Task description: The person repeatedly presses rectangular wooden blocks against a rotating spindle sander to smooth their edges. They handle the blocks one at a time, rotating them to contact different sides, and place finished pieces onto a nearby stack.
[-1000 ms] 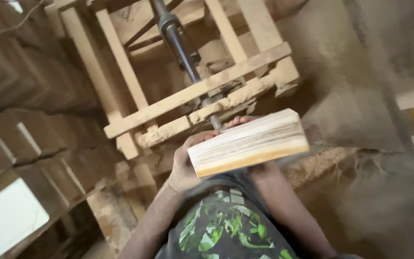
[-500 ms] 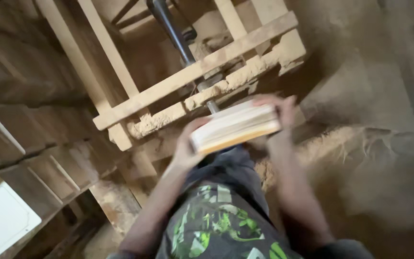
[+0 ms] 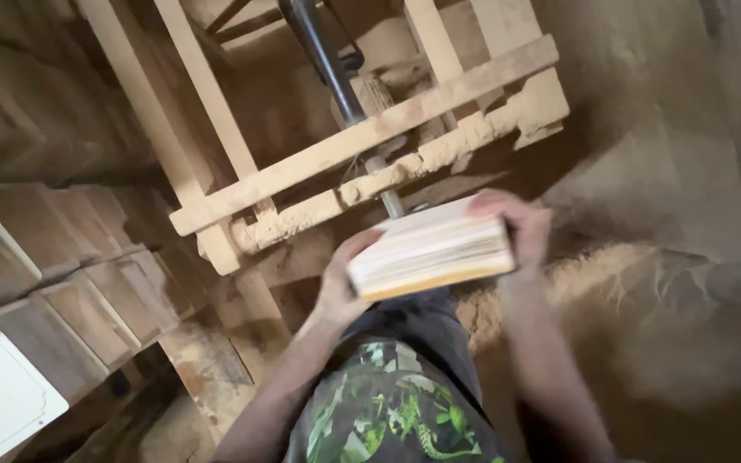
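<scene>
We see the fingers (image 3: 508, 206) of the right hand (image 3: 516, 227) curled over the far right end of a pale rectangular block of stacked thin wooden sheets (image 3: 430, 249), closed on it. The left hand (image 3: 340, 283) clasps the block's near left end, thumb along its edge, fingers wrapped beneath where we cannot see them. The block is held in the air between both hands, tilted slightly up to the right, its layered yellowish side facing us.

Just beyond the block stands a rough pale wooden frame of crossed battens (image 3: 362, 137), crusted with sawdust along its lower rail. A dark metal rod (image 3: 328, 60) runs down through the frame and ends in a thinner grey shaft (image 3: 388, 195) just behind the block's far edge; whether they touch, we cannot tell.

Below the hands lies dark clothing with a green leaf print (image 3: 388, 411). A heap of fine sawdust (image 3: 593, 274) spreads on the floor to the right. Brown wooden planks (image 3: 70, 283) are stacked at the left, a white panel (image 3: 2, 394) in the lower left corner.
</scene>
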